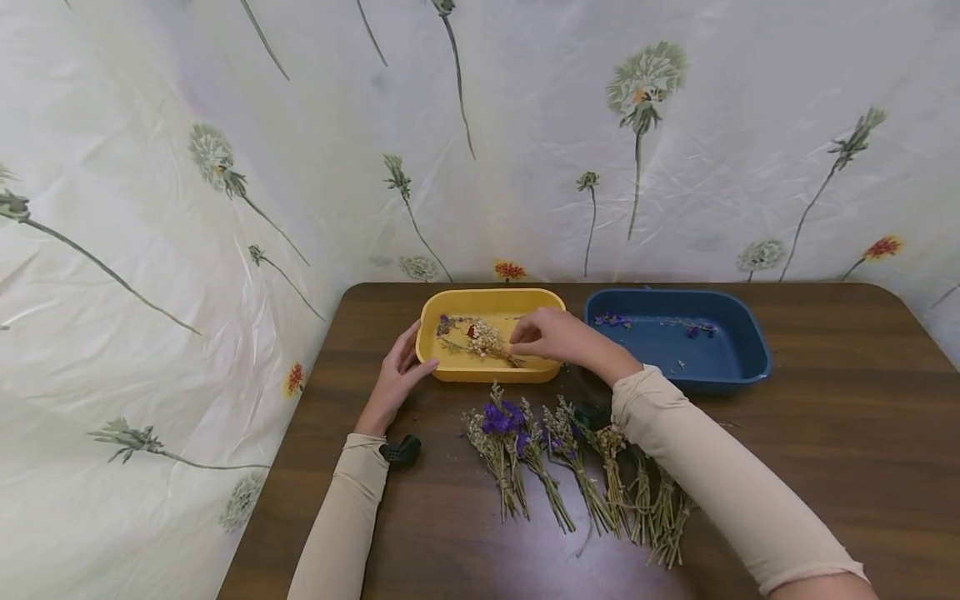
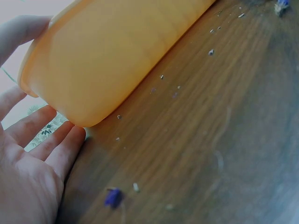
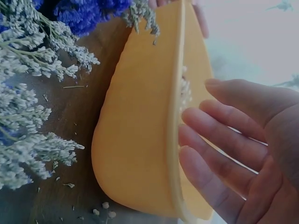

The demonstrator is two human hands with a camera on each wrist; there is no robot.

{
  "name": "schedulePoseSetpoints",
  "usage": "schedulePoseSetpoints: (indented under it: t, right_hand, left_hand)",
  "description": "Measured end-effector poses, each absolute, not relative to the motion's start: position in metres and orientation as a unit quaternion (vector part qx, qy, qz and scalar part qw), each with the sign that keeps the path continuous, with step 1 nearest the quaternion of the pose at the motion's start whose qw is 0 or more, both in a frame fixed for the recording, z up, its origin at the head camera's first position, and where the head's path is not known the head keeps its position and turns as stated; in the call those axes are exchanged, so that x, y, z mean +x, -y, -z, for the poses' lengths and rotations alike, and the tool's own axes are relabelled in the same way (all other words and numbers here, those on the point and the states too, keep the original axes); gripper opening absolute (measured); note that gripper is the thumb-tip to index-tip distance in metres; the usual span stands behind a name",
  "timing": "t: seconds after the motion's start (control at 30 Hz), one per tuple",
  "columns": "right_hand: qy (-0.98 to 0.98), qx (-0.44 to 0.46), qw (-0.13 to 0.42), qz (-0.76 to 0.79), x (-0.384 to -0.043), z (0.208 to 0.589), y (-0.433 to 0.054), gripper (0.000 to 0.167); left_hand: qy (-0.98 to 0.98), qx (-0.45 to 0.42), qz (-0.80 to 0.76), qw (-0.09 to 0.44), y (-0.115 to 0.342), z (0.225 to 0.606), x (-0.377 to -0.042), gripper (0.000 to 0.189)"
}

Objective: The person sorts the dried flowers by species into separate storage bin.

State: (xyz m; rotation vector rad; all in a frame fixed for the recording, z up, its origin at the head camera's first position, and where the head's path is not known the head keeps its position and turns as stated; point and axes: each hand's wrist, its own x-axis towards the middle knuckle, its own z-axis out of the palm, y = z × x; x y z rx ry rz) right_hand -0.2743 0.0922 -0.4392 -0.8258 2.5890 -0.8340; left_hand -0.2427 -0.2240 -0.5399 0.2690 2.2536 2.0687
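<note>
A small bunch of dried cream flowers with a red bloom (image 1: 486, 340) lies in the yellow tray (image 1: 495, 375), beside thin purple sprigs (image 1: 447, 323). My left hand (image 1: 395, 379) spans the tray's near left corner. Its thumb touches the tray near the rim and its spread, mostly straight fingers touch the end wall. Over the tray's right part, my right hand (image 1: 551, 335) reaches in beside the bunch's stems. In the right wrist view its fingers (image 3: 205, 154) are loosely bent inside the rim, thumb apart, with nothing visible between them.
To the right stands a blue tray (image 1: 723, 375) with purple flower bits (image 1: 701, 330). Several dried bunches, some with purple blooms (image 1: 501, 418), lie in a row in front of the yellow tray, partly under my right forearm. Crumbs dot the brown table (image 2: 177, 130). A patterned curtain (image 1: 525, 150) hangs behind.
</note>
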Motion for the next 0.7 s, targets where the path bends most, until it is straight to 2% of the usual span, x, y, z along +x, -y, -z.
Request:
schedulePoseSetpoints:
  t: [0.47,0.7]
  right_hand:
    - [-0.893,-0.289,0.132,0.32,-0.238,0.43,-0.115,0.028]
    - [-0.896,-0.271,0.104,0.336,-0.219,0.43,-0.132,0.025]
  left_hand:
    - [-0.745,0.088,-0.661,0.02,0.224,0.54,-0.241,0.071]
    - [-0.74,0.091,-0.666,0.023,0.224,0.539,-0.241,0.072]
